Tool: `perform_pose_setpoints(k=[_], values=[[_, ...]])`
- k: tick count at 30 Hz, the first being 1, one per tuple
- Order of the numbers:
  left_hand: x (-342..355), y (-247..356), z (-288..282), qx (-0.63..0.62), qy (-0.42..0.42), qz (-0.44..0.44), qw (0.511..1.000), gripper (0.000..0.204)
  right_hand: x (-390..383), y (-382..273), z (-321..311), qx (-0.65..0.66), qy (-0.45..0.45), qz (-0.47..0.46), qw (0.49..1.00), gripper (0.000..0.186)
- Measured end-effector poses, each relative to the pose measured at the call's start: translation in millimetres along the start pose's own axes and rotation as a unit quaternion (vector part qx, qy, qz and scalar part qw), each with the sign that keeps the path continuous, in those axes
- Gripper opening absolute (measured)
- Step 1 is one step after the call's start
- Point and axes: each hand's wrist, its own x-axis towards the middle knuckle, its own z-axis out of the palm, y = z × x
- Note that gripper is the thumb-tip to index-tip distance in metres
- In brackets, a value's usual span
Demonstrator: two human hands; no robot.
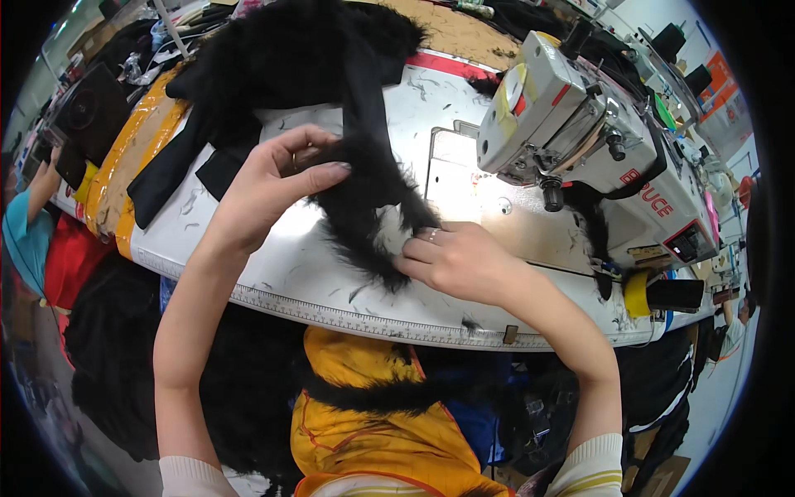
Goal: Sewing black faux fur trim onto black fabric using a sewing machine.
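Between my hands a black furry fabric piece (356,211) is held over the white sewing table. Its lower part curves round a gap where the tabletop shows. My left hand (277,170) grips its upper left part between thumb and fingers. My right hand (451,261) is closed on its lower right edge, with a ring on one finger; the fingertips are partly hidden by the fur. A smooth black fabric strip (364,99) runs up from the piece to a large heap of black fur and cloth (281,54). To the right of my hands stands a white sewing machine (563,116).
A ruler strip (331,319) follows the table's near edge, and loose black fibres lie scattered on the tabletop (281,273). Black fur strands hang near the machine's base (596,224). A yellow apron (364,431) covers my lap, with a furry strip (373,396) across it. Another person's arm (41,186) shows far left.
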Motion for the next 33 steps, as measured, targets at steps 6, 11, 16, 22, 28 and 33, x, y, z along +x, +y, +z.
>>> perform_pose_setpoints(k=[6,11,16,22,28,33], values=[[-6.3,22.0,29.0,0.227,-0.083,0.238,0.941,0.028,-3.4,-4.9,-16.6,0.125,0.114,0.075,0.983,0.033],[-1.4,18.7,39.6,0.183,-0.129,0.180,0.958,0.025,-13.0,-1.1,-29.9,0.115,0.156,0.175,0.965,0.030],[-2.2,12.9,44.3,0.189,-0.133,0.119,0.966,0.026,-12.9,0.2,-21.7,0.145,0.242,0.156,0.947,0.028],[-10.4,9.9,48.6,0.195,-0.151,0.051,0.968,0.029,-9.1,-7.1,-17.7,0.253,0.224,0.237,0.911,0.033],[-4.7,-9.4,50.0,0.413,-0.014,0.288,0.864,0.034,-20.2,-2.5,6.9,0.259,0.228,0.214,0.914,0.043],[-15.3,-48.7,61.0,0.582,-0.034,0.474,0.659,0.027,-75.4,21.4,22.8,0.228,0.125,0.241,0.935,0.030]])
